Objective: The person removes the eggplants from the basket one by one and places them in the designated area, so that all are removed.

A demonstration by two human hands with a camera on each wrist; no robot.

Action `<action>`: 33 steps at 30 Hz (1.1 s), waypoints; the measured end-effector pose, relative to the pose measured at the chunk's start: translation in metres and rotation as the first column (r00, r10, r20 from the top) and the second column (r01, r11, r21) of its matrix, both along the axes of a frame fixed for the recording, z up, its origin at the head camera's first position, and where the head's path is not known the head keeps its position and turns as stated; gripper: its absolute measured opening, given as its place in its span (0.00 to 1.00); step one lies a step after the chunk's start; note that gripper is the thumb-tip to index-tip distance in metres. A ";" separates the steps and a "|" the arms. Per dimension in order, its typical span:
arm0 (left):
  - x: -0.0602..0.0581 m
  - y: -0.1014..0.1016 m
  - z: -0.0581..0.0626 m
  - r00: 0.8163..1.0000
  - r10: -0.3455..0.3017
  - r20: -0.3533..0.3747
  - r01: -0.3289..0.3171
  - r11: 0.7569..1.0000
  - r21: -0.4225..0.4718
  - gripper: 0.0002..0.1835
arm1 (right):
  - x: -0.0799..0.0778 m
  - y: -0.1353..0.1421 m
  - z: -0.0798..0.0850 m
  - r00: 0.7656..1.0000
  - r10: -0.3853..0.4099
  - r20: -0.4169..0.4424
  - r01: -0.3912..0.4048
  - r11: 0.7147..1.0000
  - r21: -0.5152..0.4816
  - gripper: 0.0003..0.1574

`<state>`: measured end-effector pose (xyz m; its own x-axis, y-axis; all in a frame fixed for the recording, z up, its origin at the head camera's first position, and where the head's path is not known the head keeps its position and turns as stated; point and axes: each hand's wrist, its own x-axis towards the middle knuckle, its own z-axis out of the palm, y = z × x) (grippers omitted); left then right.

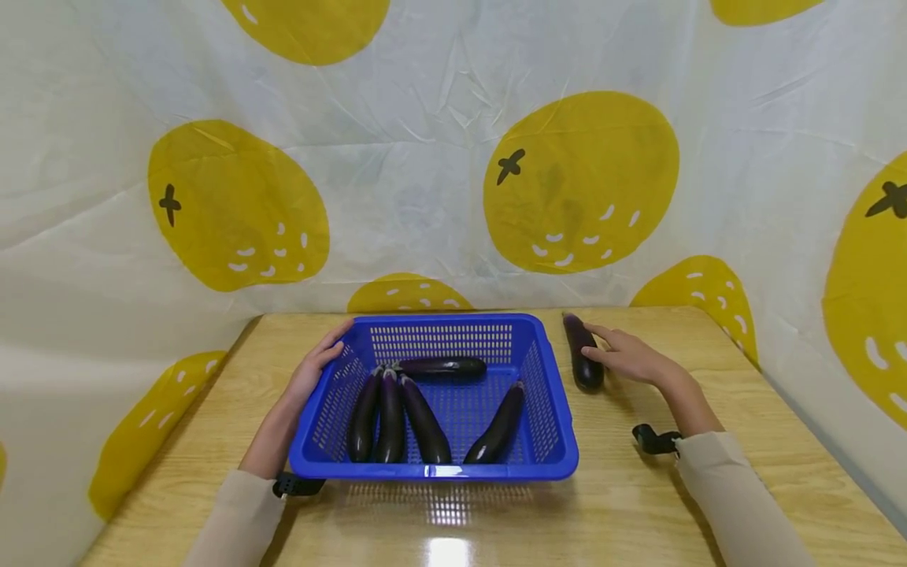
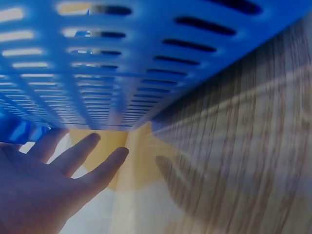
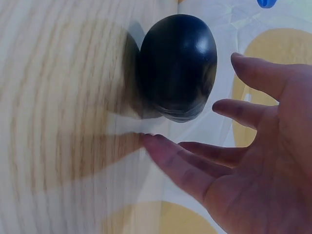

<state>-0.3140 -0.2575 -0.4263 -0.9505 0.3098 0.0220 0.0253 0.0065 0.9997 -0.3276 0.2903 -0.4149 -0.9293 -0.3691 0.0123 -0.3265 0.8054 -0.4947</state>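
Note:
A blue perforated plastic basket (image 1: 439, 471) stands in the middle of the table with several dark eggplants inside, among them one eggplant (image 1: 501, 425) lying apart at the right. My left hand (image 1: 312, 372) rests at the basket's left rim; in the left wrist view its fingers (image 2: 78, 151) spread beside the slotted wall. Right of the basket, a single eggplant (image 1: 583, 354) lies on the table. My right hand (image 1: 627, 354) is over its right side, thumb and fingers extended around it. The right wrist view shows that eggplant (image 3: 178, 68) end-on, the fingers relaxed and not closed on it.
The wooden table (image 1: 638, 488) reaches back to a white cloth (image 1: 411, 197) printed with yellow fruit, which hangs behind and at both sides. Dark wrist cameras are strapped at the left wrist (image 1: 299, 484) and the right wrist (image 1: 655, 441).

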 end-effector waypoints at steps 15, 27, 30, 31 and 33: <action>0.001 -0.002 -0.002 0.997 0.043 -0.064 -0.046 0.998 -0.045 0.29 | 0.007 0.000 0.017 1.000 0.015 0.025 -0.013 0.996 -0.092 0.43; 0.000 -0.003 -0.002 0.998 0.045 -0.050 -0.046 0.998 -0.034 0.28 | 0.028 -0.018 0.053 0.997 0.036 -0.068 -0.047 0.983 -0.175 0.41; -0.001 -0.003 -0.002 0.998 0.043 -0.049 -0.044 0.999 -0.026 0.29 | 0.036 -0.025 0.063 0.996 0.036 -0.085 -0.052 0.982 -0.183 0.40; -0.001 -0.002 -0.002 0.998 0.041 -0.046 -0.042 0.999 -0.021 0.29 | 0.038 -0.027 0.065 0.995 0.038 -0.094 -0.055 0.981 -0.186 0.40; -0.001 -0.002 -0.003 0.998 0.039 -0.040 -0.040 0.999 -0.015 0.28 | 0.043 -0.032 0.070 0.992 0.047 -0.114 -0.068 0.980 -0.187 0.39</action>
